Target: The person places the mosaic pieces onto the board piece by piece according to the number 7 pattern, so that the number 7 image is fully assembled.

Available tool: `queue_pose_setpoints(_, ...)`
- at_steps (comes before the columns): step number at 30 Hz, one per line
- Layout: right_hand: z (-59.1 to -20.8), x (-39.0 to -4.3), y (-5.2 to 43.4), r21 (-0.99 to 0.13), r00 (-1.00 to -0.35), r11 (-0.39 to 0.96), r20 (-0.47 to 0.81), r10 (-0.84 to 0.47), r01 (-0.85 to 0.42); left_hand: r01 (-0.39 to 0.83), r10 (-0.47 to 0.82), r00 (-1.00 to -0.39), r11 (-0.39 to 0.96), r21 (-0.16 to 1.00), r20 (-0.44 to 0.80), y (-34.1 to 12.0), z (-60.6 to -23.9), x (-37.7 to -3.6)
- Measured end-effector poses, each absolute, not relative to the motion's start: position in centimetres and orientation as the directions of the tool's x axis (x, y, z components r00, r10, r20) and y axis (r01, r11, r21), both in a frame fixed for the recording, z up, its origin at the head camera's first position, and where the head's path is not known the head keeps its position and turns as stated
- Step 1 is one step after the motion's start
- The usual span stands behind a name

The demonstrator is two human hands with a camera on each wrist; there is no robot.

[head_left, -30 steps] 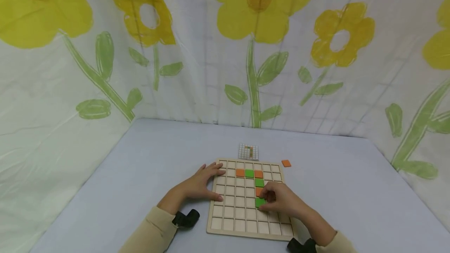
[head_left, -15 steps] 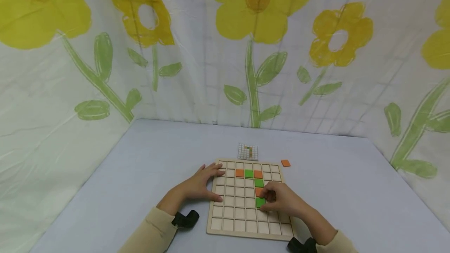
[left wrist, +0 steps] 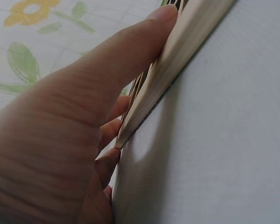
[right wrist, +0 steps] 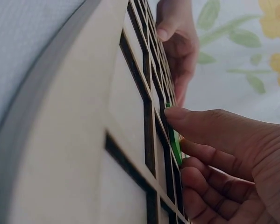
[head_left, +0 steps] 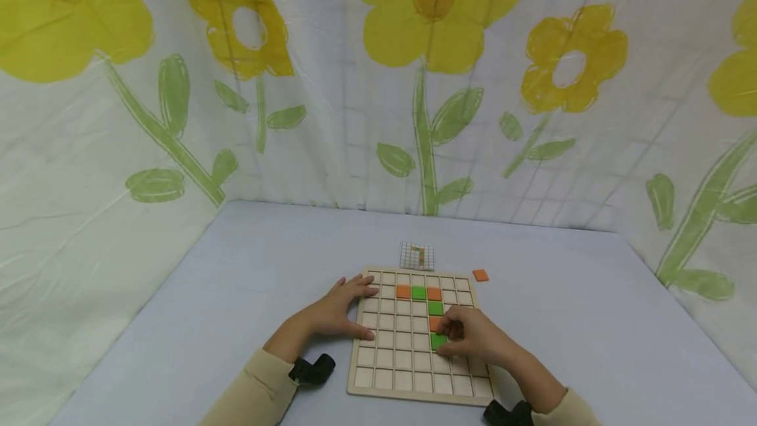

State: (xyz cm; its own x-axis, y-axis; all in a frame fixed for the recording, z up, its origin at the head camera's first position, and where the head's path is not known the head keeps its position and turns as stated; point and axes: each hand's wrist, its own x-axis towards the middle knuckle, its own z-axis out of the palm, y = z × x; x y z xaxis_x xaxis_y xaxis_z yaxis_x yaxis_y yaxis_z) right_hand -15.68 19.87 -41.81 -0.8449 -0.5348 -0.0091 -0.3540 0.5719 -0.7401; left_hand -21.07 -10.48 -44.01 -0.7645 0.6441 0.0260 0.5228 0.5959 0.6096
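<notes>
On the pale blue table (head_left: 248, 281) I count one square wooden grid board (head_left: 414, 373), seven cells by seven. Set in it: three orange square tiles, at (head_left: 404, 291), (head_left: 434, 293) and one partly hidden by my right hand at (head_left: 435, 323); three green square tiles, at (head_left: 419, 292), (head_left: 436, 307) and (head_left: 438, 340). Together they form a T. One loose orange tile (head_left: 481, 275) lies on the table just beyond the board's far right corner. One small printed pattern card (head_left: 417, 256) lies just behind the board. My right hand (head_left: 476, 337) pinches the nearest green tile with thumb and curled fingers, the tile sitting in its cell. My left hand (head_left: 337, 311) grips the board's left edge, thumb and fingers spread.
</notes>
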Motion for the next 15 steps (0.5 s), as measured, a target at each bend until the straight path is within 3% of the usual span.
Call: queue_pose_setpoints(15, -40.6, -16.3, 20.5, -0.707, -0.807, 0.568, 0.008, -0.590, -0.422, 0.520, 0.647, -0.762, 0.586, 0.622, 0.028, -10.5, -44.0, -21.0)
